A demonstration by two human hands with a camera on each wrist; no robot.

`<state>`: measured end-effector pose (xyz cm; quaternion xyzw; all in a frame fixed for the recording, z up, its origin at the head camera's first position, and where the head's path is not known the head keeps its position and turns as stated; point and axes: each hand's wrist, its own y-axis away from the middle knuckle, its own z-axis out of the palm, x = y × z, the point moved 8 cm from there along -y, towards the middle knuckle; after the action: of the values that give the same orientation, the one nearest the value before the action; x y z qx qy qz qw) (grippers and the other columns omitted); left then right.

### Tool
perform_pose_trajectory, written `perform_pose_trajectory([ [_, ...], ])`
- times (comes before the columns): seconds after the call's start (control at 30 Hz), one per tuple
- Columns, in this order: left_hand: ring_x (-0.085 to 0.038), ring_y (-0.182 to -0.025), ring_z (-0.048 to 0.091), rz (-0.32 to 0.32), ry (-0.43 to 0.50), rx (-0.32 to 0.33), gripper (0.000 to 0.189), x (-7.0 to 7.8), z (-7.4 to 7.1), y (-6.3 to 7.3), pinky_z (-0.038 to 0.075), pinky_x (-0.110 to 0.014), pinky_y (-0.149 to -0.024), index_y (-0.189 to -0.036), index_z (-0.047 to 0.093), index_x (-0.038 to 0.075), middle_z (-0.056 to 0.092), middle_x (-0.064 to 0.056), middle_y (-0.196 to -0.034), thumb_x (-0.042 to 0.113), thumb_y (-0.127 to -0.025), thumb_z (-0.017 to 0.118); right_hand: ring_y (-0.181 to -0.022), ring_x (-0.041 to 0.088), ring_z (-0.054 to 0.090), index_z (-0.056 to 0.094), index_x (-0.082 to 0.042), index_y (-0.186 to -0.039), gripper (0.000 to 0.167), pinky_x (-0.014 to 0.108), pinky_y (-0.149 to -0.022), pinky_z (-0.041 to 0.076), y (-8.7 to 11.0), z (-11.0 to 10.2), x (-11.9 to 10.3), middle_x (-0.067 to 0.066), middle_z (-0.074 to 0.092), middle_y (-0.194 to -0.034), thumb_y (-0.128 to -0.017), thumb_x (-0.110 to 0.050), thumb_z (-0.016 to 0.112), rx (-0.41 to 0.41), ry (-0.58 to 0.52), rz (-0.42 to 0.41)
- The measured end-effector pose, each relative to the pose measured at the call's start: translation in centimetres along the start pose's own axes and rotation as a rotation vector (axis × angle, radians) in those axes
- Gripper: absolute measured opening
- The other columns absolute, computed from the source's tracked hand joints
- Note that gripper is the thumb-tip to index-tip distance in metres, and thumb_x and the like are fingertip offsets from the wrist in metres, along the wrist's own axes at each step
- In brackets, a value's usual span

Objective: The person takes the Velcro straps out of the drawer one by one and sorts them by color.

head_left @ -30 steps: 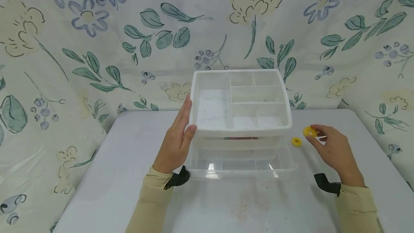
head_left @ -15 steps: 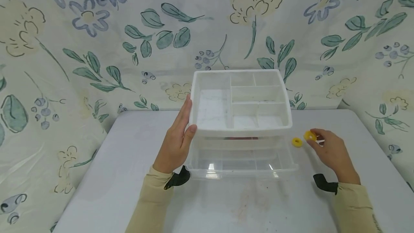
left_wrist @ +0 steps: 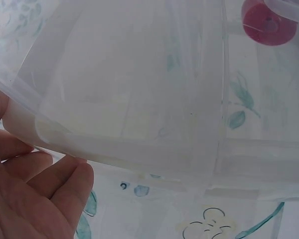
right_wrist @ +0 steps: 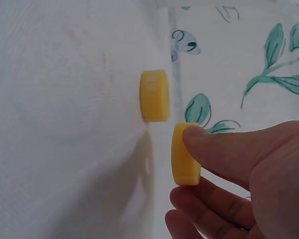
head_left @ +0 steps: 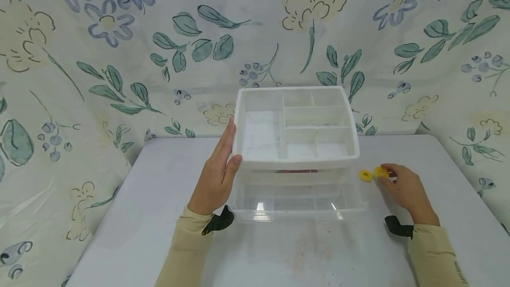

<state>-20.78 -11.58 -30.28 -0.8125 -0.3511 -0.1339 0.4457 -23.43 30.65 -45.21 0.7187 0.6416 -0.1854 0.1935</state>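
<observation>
A white plastic organizer (head_left: 299, 163) with a divided top stands at the middle of the table, its clear drawer (head_left: 295, 214) pulled out below. My left hand (head_left: 213, 174) rests on its left side, fingers straight along the wall and thumb at the front corner. To the right of it, my right hand (head_left: 406, 189) pinches a yellow ring (right_wrist: 184, 162) between thumb and fingers, low over the table. Another yellow ring (right_wrist: 154, 95) lies on the table just left of the held one; in the head view a small gap or contact between them is hard to tell.
Inside the organizer, a red roll-like thing (left_wrist: 261, 30) shows through the clear plastic in the left wrist view. Flowered cloth (head_left: 255, 34) hangs behind the table and at both sides. A white cover (head_left: 311, 256) lies over the table.
My right hand has lowered the held yellow ring toward the table, close beside the other ring. My left hand and the organizer have stayed in place.
</observation>
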Motion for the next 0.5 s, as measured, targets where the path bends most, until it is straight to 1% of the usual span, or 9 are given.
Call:
perform_pose_trajectory([
  [0.27,-0.025,-0.153,0.017,-0.002,-0.003,0.0,0.064,0.1,-0.1,0.0,0.019,-0.034,-0.122,-0.161,0.017,0.004,0.015,-0.013,-0.167,0.039,-0.11,0.036,-0.112,0.051,0.054,0.052,0.011,-0.135,0.047,0.063,-0.091,0.048,-0.2,0.6,0.5,0.036,0.053,-0.128,-0.098,-0.015,0.063,-0.008,0.008,0.019],
  [0.4,-0.025,-0.153,0.017,-0.004,-0.006,0.001,0.065,0.0,-0.1,0.0,0.019,-0.034,-0.122,-0.161,0.017,0.004,0.015,-0.013,-0.167,0.04,-0.11,0.036,-0.111,0.051,0.055,0.052,0.011,-0.135,0.047,0.062,-0.089,0.049,-0.2,0.9,0.7,0.035,0.054,-0.128,-0.097,-0.014,0.064,-0.014,0.003,0.029],
  [0.5,-0.025,-0.153,0.017,-0.003,-0.007,0.003,0.065,0.0,-0.1,0.1,0.019,-0.034,-0.122,-0.161,0.017,0.005,0.014,-0.01,-0.168,0.041,-0.11,0.036,-0.109,0.049,0.056,0.052,0.011,-0.134,0.046,0.06,-0.088,0.051,-0.2,1.1,0.8,0.035,0.055,-0.127,-0.097,-0.014,0.064,-0.014,0.001,0.03],
])
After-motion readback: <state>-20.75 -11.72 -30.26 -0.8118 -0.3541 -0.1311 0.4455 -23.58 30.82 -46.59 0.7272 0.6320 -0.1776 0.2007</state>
